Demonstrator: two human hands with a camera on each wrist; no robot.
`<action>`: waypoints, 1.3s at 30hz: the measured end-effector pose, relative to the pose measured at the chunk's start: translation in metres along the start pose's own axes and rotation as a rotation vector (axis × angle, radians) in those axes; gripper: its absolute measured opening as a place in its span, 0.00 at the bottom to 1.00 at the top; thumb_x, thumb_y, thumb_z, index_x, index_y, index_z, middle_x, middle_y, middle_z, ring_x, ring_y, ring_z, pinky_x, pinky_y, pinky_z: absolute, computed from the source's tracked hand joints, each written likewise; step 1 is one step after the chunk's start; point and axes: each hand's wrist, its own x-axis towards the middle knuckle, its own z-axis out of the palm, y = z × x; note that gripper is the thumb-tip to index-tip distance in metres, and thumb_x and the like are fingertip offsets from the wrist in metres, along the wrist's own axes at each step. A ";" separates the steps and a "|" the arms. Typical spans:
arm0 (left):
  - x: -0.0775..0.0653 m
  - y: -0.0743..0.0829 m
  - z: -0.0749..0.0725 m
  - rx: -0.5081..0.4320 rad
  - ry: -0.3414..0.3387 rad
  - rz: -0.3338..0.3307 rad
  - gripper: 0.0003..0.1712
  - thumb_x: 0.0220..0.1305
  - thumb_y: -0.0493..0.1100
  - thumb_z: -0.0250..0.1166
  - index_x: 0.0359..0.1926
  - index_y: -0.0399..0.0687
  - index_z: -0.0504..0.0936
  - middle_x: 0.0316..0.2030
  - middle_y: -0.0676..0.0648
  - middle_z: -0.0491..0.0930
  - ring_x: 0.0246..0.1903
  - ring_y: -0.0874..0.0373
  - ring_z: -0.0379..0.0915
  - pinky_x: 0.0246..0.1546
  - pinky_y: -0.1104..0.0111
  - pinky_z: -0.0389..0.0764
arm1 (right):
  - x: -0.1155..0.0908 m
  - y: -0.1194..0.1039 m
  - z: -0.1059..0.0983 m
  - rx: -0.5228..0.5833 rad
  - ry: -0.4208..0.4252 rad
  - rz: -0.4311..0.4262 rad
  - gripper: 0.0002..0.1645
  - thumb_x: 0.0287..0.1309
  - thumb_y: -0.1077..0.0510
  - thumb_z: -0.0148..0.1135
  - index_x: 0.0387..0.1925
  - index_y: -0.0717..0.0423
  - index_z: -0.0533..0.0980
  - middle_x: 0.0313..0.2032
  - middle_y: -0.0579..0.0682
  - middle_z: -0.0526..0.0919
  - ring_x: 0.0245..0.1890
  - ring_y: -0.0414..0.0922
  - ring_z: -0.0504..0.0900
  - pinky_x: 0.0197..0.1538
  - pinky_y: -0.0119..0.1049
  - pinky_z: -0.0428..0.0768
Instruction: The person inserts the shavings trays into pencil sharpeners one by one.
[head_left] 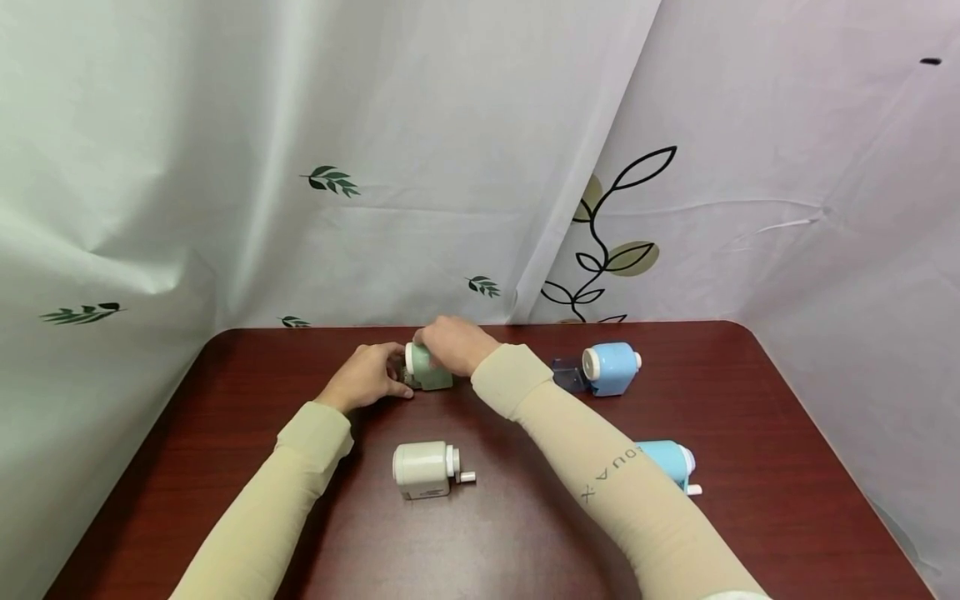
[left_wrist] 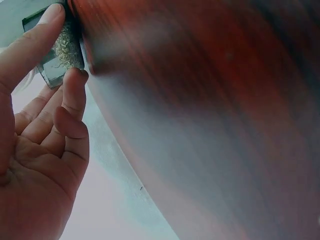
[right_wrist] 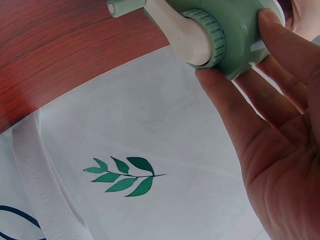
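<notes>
At the far side of the table, a green crank pencil sharpener (head_left: 429, 369) is in my right hand (head_left: 453, 343). In the right wrist view, the thumb lies on the green body (right_wrist: 240, 30) and the fingers curl round its other side, close to the cream crank handle (right_wrist: 185, 37). My left hand (head_left: 367, 375) pinches the clear shavings drawer (left_wrist: 64, 47) between thumb and fingers. Pale curled shavings show inside the drawer. In the head view the drawer is at the sharpener's left end, mostly hidden by my left fingers.
A cream sharpener (head_left: 422, 469) stands nearer me, its crank to the right. Back right, a blue sharpener (head_left: 613, 368) has its dark drawer (head_left: 567, 375) out at its left. My right forearm partly covers a turquoise sharpener (head_left: 666, 456). A white curtain (head_left: 420, 242) hangs behind the table (head_left: 247, 400).
</notes>
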 end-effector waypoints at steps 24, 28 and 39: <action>0.008 0.007 0.004 0.012 -0.013 -0.001 0.27 0.45 0.44 0.84 0.44 0.41 0.79 0.30 0.50 0.81 0.27 0.59 0.76 0.31 0.64 0.78 | 0.000 0.000 0.000 0.017 -0.004 0.014 0.21 0.60 0.57 0.72 0.55 0.52 0.82 0.47 0.47 0.86 0.47 0.45 0.84 0.50 0.35 0.79; 0.008 0.008 0.003 0.021 -0.005 0.010 0.28 0.45 0.44 0.84 0.44 0.40 0.80 0.31 0.49 0.81 0.27 0.59 0.76 0.31 0.63 0.78 | 0.000 0.001 0.000 0.013 -0.002 0.006 0.21 0.59 0.57 0.72 0.55 0.52 0.82 0.46 0.47 0.86 0.46 0.45 0.83 0.50 0.35 0.79; 0.012 0.008 0.006 0.025 0.009 0.002 0.32 0.41 0.47 0.85 0.46 0.41 0.81 0.35 0.49 0.83 0.32 0.58 0.79 0.35 0.62 0.81 | 0.001 0.001 0.000 0.004 0.002 -0.001 0.21 0.60 0.57 0.72 0.55 0.52 0.82 0.46 0.47 0.86 0.46 0.45 0.83 0.50 0.35 0.79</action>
